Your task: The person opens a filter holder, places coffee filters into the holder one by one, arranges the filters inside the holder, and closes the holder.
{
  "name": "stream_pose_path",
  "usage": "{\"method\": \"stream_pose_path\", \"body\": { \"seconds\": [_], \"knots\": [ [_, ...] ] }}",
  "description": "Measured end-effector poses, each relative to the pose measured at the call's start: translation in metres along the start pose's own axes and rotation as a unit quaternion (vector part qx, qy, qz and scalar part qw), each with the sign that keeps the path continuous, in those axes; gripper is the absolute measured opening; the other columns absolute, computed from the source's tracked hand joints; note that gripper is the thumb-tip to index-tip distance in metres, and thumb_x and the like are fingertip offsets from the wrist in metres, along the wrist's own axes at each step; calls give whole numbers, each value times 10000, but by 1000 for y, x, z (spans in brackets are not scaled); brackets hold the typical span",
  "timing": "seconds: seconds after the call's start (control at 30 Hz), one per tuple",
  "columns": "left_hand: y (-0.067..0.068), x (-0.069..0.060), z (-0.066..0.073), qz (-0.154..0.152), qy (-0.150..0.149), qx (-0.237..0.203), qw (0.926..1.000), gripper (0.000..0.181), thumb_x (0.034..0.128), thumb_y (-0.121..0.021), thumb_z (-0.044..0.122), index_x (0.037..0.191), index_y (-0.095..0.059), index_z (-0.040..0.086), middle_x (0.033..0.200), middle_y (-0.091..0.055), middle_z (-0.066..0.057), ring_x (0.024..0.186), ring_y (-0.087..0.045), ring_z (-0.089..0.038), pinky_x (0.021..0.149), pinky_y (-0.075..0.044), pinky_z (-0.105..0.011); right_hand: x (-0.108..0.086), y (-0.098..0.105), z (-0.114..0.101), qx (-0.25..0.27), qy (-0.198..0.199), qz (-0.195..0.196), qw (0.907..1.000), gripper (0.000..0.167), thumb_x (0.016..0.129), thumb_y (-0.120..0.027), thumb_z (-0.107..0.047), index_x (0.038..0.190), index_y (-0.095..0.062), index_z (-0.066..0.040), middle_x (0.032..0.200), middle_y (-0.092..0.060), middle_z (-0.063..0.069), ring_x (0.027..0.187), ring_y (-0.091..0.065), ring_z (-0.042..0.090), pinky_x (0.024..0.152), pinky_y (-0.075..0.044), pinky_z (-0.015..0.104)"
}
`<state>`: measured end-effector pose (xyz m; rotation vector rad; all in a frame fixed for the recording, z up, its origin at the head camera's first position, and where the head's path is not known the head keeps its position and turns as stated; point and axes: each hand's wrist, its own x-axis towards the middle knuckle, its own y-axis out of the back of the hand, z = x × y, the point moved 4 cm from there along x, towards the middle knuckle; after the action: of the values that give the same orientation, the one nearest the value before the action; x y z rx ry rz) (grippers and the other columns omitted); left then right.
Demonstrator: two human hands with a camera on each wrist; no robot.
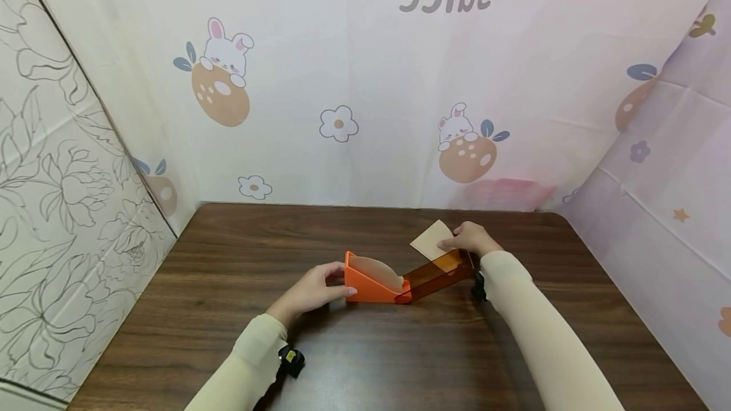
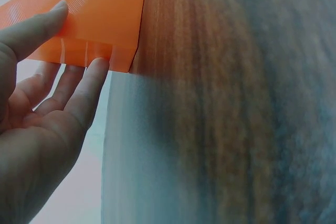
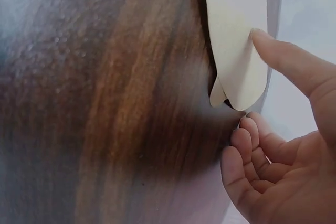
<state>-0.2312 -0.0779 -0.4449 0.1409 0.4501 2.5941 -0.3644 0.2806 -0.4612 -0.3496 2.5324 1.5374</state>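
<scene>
An orange coffee filter holder stands mid-table, with tan paper filters inside. Its translucent brown lid is swung out to the right. My left hand grips the holder's left end; in the left wrist view the thumb lies on one orange face and the fingertips touch the adjoining one. At the back right, my right hand pinches a paper coffee filter, part of which passes behind the lid. The right wrist view shows the thumb on the filter, which has a crimped edge and a second layer showing.
A dark wooden table extends beneath everything. Behind it hangs a curtain printed with rabbits and flowers, and similar cloth covers the right side. A floral panel borders the left. Each wrist wears a small black camera.
</scene>
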Motion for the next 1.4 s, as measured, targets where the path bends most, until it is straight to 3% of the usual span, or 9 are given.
{"method": "stream_pose_path", "body": {
  "seconds": [0.27,0.67,0.77,0.87,1.03,1.23,1.4],
  "knots": [
    [-1,1,-2,-17,-38,-18,10000,330,928,-716,78,1242,-631,24,1139,-682,-67,1118,-618,-300,989,-470,-490,-1,0,-3,190,-204,-134,9995,690,869,-764,-342,1269,-542,174,1261,-578,324,1126,-567,451,937,-482,534],
    [0,0,-1,16,7,-25,10000,334,923,-722,79,1241,-634,25,1144,-681,-76,1126,-615,-305,1003,-457,-510,-7,4,-11,313,-129,-196,9992,710,851,-781,-360,1280,-552,157,1266,-583,303,1094,-585,415,918,-498,512],
    [0,0,-1,6,11,-23,10000,334,923,-722,80,1240,-634,25,1143,-682,-75,1126,-615,-308,1001,-458,-509,-6,6,-11,297,-68,-230,9993,707,830,-801,-396,1225,-588,151,1161,-626,277,969,-609,361,824,-527,454],
    [0,1,-1,-31,39,-10,10000,329,926,-721,89,1238,-636,33,1142,-683,-61,1121,-615,-295,990,-469,-490,-5,5,-9,374,-111,-256,9989,577,836,-798,-375,1084,-646,123,932,-645,191,773,-575,269,681,-497,362],
    [0,1,-2,-79,66,18,9999,320,929,-720,98,1233,-637,41,1141,-682,-48,1112,-616,-276,975,-479,-462,-2,1,-4,616,-215,-249,9976,362,853,-782,-304,819,-610,14,677,-507,33,603,-457,170,556,-395,303],
    [0,1,-2,-65,57,27,10000,325,927,-723,101,1235,-638,41,1142,-682,-49,1112,-615,-275,983,-473,-469,1,-3,0,814,-216,-357,9958,344,868,-774,-297,726,-554,-74,606,-422,-18,558,-414,146,540,-371,301],
    [0,1,-3,-38,77,31,10000,334,927,-725,106,1243,-636,44,1147,-681,-46,1115,-615,-270,987,-472,-477,3,-4,2,797,-104,-322,9962,316,874,-768,-287,710,-604,-71,578,-441,-28,537,-416,134,526,-374,291]
  ]
}}
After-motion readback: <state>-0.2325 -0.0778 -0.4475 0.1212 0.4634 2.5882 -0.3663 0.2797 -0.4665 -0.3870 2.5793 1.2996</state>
